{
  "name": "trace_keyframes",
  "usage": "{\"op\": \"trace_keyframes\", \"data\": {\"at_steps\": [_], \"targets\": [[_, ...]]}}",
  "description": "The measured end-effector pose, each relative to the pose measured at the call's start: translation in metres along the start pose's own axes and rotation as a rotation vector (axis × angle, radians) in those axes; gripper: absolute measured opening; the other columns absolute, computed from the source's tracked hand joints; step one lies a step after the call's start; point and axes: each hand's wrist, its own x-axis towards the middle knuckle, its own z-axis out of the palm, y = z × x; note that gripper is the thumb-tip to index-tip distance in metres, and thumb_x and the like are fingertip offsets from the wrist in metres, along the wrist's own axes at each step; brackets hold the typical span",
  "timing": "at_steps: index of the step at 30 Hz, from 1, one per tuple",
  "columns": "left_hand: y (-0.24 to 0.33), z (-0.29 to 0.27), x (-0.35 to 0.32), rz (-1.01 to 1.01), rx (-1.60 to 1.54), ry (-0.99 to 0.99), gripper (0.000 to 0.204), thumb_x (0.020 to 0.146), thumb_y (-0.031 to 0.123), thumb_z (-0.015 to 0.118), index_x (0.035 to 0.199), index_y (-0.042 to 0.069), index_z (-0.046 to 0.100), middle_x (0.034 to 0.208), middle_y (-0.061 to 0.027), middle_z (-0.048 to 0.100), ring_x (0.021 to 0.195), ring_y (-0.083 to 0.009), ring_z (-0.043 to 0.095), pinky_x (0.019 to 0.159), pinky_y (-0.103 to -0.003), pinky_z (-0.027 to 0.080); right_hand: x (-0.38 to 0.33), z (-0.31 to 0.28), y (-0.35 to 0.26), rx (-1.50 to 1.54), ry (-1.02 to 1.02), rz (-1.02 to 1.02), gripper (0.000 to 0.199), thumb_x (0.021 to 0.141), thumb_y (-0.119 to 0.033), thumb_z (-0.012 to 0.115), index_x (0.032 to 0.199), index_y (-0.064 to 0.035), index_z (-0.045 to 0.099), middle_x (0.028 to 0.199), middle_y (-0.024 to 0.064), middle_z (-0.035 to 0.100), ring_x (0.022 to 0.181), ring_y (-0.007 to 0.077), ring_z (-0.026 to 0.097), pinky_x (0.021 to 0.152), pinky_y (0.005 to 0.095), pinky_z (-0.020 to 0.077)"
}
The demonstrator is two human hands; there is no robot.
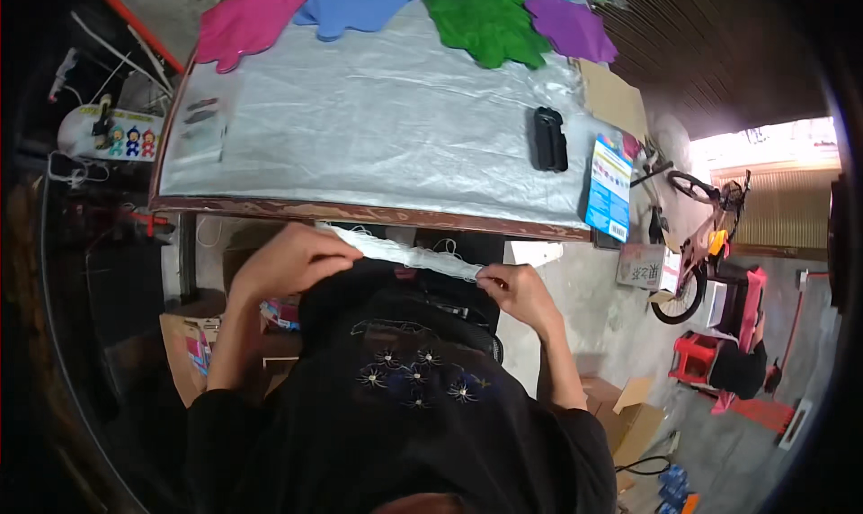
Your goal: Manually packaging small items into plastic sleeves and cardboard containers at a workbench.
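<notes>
A bundle of loose white thread (404,254) is stretched across my lap, just in front of the table's near edge. Its left end is pinched by the fingers of my left hand (292,260). My right hand (521,294) grips the other end between thumb and fingers, a little lower than the left. Stray loops of thread stick up from the bundle. Part of its left end is hidden behind my left hand.
A silver-covered table (360,127) bears pink (247,24), blue (351,6), green (490,24) and purple (571,26) shaped pieces. A black case (549,140) lies near a printed card (609,190). Rightward are a bicycle (706,231) and a person (740,368) beside a red stool (690,357).
</notes>
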Motion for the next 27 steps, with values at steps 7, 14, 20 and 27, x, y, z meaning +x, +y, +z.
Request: {"op": "trace_keyframes", "data": {"at_steps": [7,14,20,27], "targets": [[-0.055,0.083,0.021,0.014,0.086,-0.03,0.017,0.09,0.007,0.065,0.104,-0.002,0.069,0.095,-0.016,0.071,0.086,-0.0324,0.068,0.077,-0.036,0.052,-0.021,0.057,0.09,-0.238,0.259,0.061,0.026,0.08,-0.007,0.07,0.104,0.0023,0.065,0.098,0.017,0.064,0.082,0.0343,0.066,0.074,0.0417,0.0532],[-0.107,0.142,0.065,-0.114,0.282,-0.057,0.035,0.097,0.029,0.055,0.1,-0.003,0.068,0.091,-0.0198,0.069,0.09,-0.0401,0.064,0.079,-0.044,0.05,-0.044,0.066,0.098,-0.043,0.358,0.181,0.019,0.079,0.002,0.068,0.098,0.0005,0.065,0.092,0.0169,0.062,0.086,0.0368,0.063,0.073,0.0416,0.0517],[-0.121,0.178,0.115,-0.3,0.348,-0.387,0.054,0.099,0.047,0.047,0.098,-0.002,0.071,0.092,-0.0183,0.071,0.091,-0.0374,0.066,0.081,-0.045,0.051,-0.06,0.073,0.128,-0.184,0.489,0.0,0.019,0.078,0.004,0.07,0.097,0.002,0.066,0.093,0.0134,0.065,0.078,0.0304,0.064,0.071,0.036,0.0517],[-0.128,0.211,0.14,-0.272,0.032,-0.346,0.037,0.086,0.04,0.068,0.089,0.004,0.076,0.091,-0.0179,0.073,0.086,-0.0272,0.07,0.078,-0.038,0.053,-0.07,0.065,0.136,-0.084,0.47,0.082,0.016,0.079,-0.001,0.07,0.095,0.0007,0.068,0.097,0.0139,0.068,0.085,0.0347,0.064,0.077,0.038,0.0522]]}}
